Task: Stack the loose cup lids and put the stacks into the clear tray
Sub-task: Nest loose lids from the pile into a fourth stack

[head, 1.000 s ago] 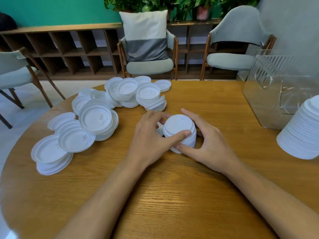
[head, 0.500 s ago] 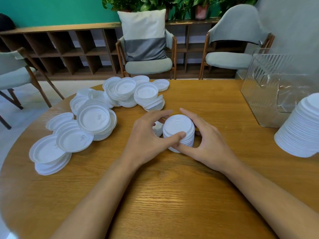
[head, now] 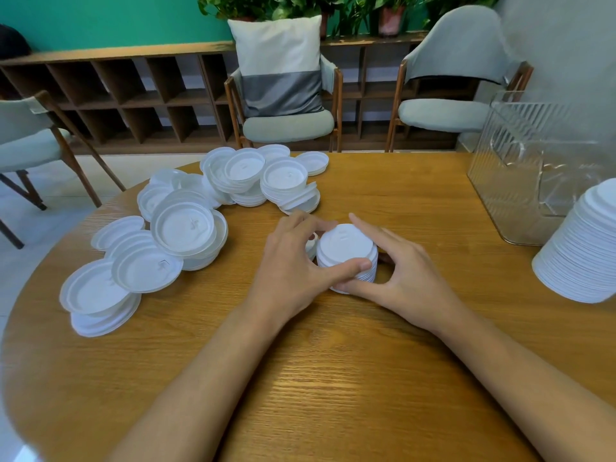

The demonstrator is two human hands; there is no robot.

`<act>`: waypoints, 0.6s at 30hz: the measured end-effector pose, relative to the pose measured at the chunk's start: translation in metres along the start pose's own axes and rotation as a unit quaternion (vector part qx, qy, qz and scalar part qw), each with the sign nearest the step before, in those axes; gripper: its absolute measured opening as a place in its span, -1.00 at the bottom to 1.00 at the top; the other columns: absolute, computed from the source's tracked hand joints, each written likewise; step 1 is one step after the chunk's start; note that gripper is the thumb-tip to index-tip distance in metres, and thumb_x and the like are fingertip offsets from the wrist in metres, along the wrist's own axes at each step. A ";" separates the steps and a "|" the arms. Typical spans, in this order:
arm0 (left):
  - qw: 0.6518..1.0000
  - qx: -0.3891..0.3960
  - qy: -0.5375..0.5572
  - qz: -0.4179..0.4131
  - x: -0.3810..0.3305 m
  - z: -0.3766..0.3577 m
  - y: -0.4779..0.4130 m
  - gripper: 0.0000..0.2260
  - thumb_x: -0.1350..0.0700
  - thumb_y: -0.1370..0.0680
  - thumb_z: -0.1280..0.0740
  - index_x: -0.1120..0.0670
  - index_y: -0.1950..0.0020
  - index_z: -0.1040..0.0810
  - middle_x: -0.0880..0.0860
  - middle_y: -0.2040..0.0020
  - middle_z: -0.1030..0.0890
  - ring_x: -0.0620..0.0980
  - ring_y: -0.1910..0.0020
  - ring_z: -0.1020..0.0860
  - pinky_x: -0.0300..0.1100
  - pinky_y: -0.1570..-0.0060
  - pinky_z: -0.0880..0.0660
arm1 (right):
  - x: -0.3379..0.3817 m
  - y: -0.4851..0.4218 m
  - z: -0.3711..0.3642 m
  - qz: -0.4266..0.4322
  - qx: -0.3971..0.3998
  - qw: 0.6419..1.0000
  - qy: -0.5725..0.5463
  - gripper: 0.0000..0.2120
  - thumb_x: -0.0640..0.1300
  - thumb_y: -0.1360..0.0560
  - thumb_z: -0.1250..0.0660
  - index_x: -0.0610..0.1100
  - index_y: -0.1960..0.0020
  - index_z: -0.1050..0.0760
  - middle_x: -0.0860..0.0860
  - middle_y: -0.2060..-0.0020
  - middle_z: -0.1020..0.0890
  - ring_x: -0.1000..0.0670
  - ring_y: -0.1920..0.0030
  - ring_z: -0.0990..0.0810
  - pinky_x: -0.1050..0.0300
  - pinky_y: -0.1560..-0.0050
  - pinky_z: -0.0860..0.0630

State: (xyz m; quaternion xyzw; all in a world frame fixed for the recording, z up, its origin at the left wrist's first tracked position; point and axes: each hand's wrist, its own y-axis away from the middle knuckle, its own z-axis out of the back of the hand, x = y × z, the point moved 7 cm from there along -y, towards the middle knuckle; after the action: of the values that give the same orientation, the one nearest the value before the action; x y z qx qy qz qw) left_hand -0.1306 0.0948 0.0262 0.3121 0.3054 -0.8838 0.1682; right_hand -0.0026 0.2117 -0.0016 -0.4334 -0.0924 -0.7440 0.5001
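Head camera looks down on a big round wooden tabletop (head: 333, 378). Far to the right of the fingers (head: 350, 266), and further back, stands the clear tray (head: 520, 181). I cannot see any lids inside it. Also off to the right of the fingers, closer to the edge, is a tall stack (head: 583, 248) of white lids, partly cut off by the picture's side. To the left of the fingers and behind them lie the loose lids (head: 181, 228). There are lots of them, some flat and some piled crooked on each other.

Right between the fingers sits a small stack (head: 345, 241) of lids, resting on the tabletop. The left hand (head: 290, 265) curls around its left side, with the thumb pressed on the front. The right hand (head: 406, 271) wraps the right side, with the pointer finger lying along the top rim. Both hands have their fingers curled in close, holding the small stack from two sides.

I think the step now is squeezing this small stack so the lids line up neatly. The next move is probably to lift it and carry it right to the clear tray. That needs a firm, even hold on both sides so no lid slips out. Many loose lids are not yet stacked, so the job looks far from done.
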 end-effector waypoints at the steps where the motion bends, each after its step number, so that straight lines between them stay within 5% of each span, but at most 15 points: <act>1: 1.000 0.000 0.000 0.000 0.000 0.000 0.000 -0.45 -0.34 -0.31 -0.58 -0.07 -0.16 -0.66 -0.26 -0.03 -0.52 -0.19 -0.10 -0.48 -0.12 -0.20 -0.43 | 0.000 0.000 0.000 0.000 0.004 1.000 0.001 -0.01 0.27 -0.30 -0.62 0.17 -0.62 -0.27 0.27 -0.33 -0.53 0.27 -0.37 -0.44 0.27 -0.36 -0.40; 6: 1.000 -0.002 0.015 -0.010 0.002 0.000 0.002 -0.43 -0.39 -0.38 -0.49 -0.07 -0.24 -0.65 -0.22 -0.07 -0.56 -0.15 -0.12 -0.53 -0.08 -0.21 -0.46 | 0.000 0.000 0.001 -0.001 -0.005 1.000 0.006 -0.08 0.23 -0.36 -0.59 0.15 -0.62 -0.28 0.27 -0.30 -0.53 0.33 -0.34 -0.43 0.47 -0.27 -0.33; 10: 0.999 -0.045 0.011 -0.005 0.011 0.021 -0.001 -0.59 -0.32 -0.54 -0.34 -0.07 -0.20 -0.67 -0.19 -0.04 -0.61 -0.13 -0.12 -0.57 -0.30 -0.12 -0.38 | 0.000 0.000 0.003 -0.004 -0.018 1.000 0.020 -0.12 0.22 -0.38 -0.59 0.16 -0.61 -0.30 0.29 -0.31 -0.52 0.32 -0.34 -0.44 0.31 -0.35 -0.40; 14: 0.999 -0.015 -0.026 0.017 0.023 0.021 -0.004 -0.71 -0.19 -0.51 -0.37 -0.06 -0.11 -0.68 -0.21 -0.05 -0.65 -0.19 -0.12 -0.58 -0.12 -0.17 -0.49 | -0.006 0.000 0.009 -0.018 -0.033 0.999 0.035 -0.12 0.25 -0.38 -0.57 0.21 -0.61 -0.28 0.33 -0.34 -0.47 0.34 -0.37 -0.39 0.34 -0.35 -0.34; 18: 0.997 0.031 -0.042 0.048 0.032 0.017 -0.006 -0.69 -0.12 -0.47 -0.36 -0.04 -0.13 -0.70 -0.18 -0.11 -0.68 -0.24 -0.09 -0.56 -0.29 -0.12 -0.48 | -0.005 0.000 0.009 -0.025 -0.028 0.999 0.038 -0.12 0.24 -0.38 -0.58 0.22 -0.61 -0.27 0.33 -0.35 -0.45 0.31 -0.37 -0.38 0.30 -0.36 -0.34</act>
State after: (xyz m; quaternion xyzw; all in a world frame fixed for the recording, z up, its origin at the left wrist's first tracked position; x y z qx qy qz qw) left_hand -0.1654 0.0851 0.0185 0.2944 0.2548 -0.8960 0.2134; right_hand 0.0034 0.2205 0.0001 -0.4167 -0.0634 -0.7746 0.4716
